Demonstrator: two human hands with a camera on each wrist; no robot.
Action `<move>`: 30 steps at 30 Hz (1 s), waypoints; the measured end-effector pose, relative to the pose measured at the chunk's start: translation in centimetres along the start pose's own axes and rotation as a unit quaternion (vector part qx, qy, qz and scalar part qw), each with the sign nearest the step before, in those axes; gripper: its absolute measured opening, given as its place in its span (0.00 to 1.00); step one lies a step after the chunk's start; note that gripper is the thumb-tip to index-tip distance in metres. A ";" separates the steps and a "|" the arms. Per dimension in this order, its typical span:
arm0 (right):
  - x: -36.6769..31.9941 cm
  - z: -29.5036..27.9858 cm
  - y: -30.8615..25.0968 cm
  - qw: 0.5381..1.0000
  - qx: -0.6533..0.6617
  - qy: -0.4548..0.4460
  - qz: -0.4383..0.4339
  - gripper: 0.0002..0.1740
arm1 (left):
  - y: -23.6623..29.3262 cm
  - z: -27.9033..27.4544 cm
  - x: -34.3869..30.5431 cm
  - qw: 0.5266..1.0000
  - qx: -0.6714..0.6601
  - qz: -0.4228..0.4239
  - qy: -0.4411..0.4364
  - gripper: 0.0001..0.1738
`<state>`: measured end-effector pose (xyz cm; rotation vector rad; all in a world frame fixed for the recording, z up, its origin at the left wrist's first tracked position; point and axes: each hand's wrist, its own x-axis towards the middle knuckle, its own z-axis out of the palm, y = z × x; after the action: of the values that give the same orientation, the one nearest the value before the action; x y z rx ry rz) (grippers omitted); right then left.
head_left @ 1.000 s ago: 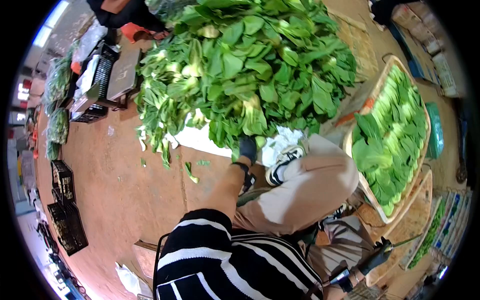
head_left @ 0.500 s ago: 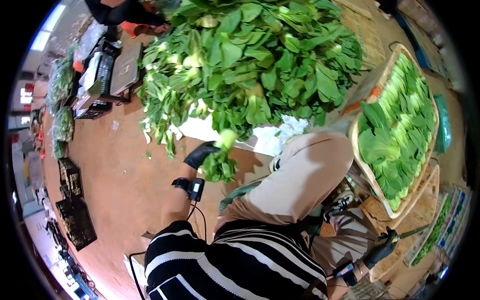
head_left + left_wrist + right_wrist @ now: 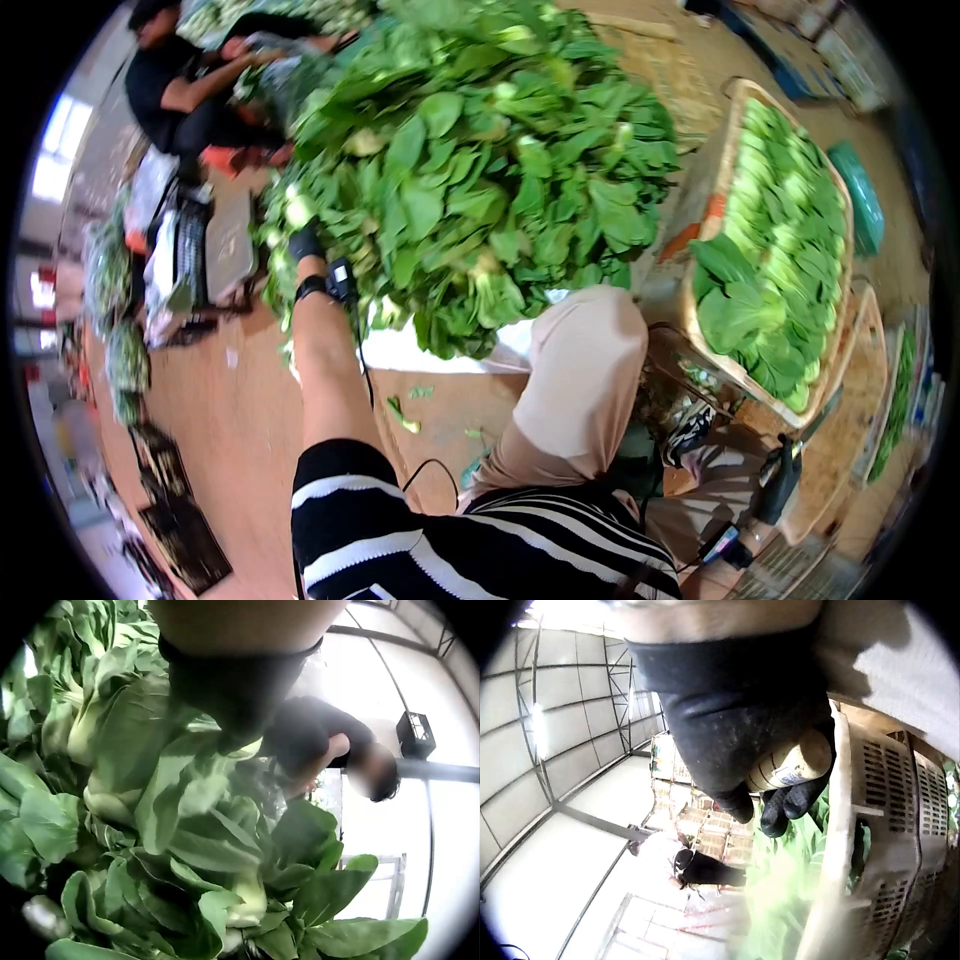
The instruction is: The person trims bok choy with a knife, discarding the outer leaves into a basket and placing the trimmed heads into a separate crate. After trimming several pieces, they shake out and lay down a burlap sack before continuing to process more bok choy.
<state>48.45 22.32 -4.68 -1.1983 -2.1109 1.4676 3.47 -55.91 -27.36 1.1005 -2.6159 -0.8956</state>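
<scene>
At the left side of the leafy green pile (image 3: 480, 190), my gloved left hand (image 3: 307, 243) touches the greens, right below a pale bok choy base (image 3: 298, 208). In the left wrist view the dark glove (image 3: 225, 694) is among leaves (image 3: 202, 795); its fingers are hidden, and whether they grip a plant cannot be told. My gloved right hand (image 3: 775, 487) is low at the right, beside the crate, with a knife (image 3: 822, 415) pointing up. The right wrist view shows that hand (image 3: 739, 720) curled round the knife's pale handle (image 3: 795, 765).
A crate (image 3: 690, 300) filled with rows of bok choy stands right of my knees. Another person (image 3: 180, 90) sits beyond the pile at upper left, near a black basket (image 3: 185, 250). Dark crates (image 3: 185, 540) lie at lower left. Leaf scraps (image 3: 402, 415) lie on the floor.
My left hand rose from the pile's front edge with a bok choy, then moved forward and left to the pile's left side. The right hand still holds the knife, its blade now pointing more upward.
</scene>
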 end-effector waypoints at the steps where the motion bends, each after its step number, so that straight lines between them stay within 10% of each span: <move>1: -0.3 0.8 -1.4 1.000 0.003 0.007 0.022 0.14 | 0.6 0.6 1.7 0.997 0.044 -0.008 0.056 0.43; 2: 0.0 1.0 -1.7 0.999 -0.001 0.012 0.034 0.15 | -2.3 2.9 6.1 0.979 0.093 0.142 0.114 0.49; 3: 0.1 1.2 -2.1 0.998 -0.004 0.025 0.049 0.16 | 0.8 1.6 5.7 0.970 0.215 0.108 0.023 0.51; 6: 0.8 2.2 -3.3 0.997 0.073 0.029 0.002 0.11 | 5.3 0.5 -0.7 0.904 0.048 0.389 0.173 0.35; 7: 1.0 2.1 -4.2 0.995 0.102 -0.010 0.007 0.11 | 8.7 -2.0 -5.1 0.966 0.075 0.243 -0.037 0.27; 8: 1.5 2.1 -4.0 0.994 0.106 -0.002 0.000 0.12 | 10.6 -3.4 -7.4 0.935 0.126 0.315 -0.104 0.21; 10: 2.0 2.0 -4.2 0.993 0.117 -0.003 -0.017 0.13 | 13.5 -4.0 -13.2 0.886 -0.021 0.459 -0.055 0.18; 15: 4.4 1.1 -7.4 0.985 0.132 -0.018 -0.114 0.16 | 28.5 -5.1 -29.3 0.798 -0.223 0.500 -0.253 0.17; 20: 9.3 1.0 -8.1 0.952 0.259 0.013 -0.163 0.13 | 38.9 -1.1 -53.2 0.606 -0.173 0.643 -0.436 0.28; 21: 10.3 1.5 -7.1 0.951 0.254 0.032 -0.175 0.11 | 39.6 1.2 -56.8 0.577 -0.137 0.722 -0.356 0.33; 23: 10.9 2.7 -4.2 0.944 0.264 0.056 -0.189 0.08 | 40.7 7.8 -61.3 0.557 -0.115 0.783 -0.252 0.43; 25: 9.9 2.7 -2.9 0.952 0.249 0.046 -0.173 0.06 | 41.0 9.9 -63.7 0.590 0.187 0.726 -0.301 0.52; 30: 9.1 -0.3 -2.4 0.979 0.102 0.016 -0.174 0.14 | 39.4 11.7 -62.8 0.618 0.030 0.724 -0.305 0.43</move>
<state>42.05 29.21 -4.30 -0.7301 -1.9674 1.4471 20.56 14.80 -8.85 -1.5663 -2.6624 -0.6690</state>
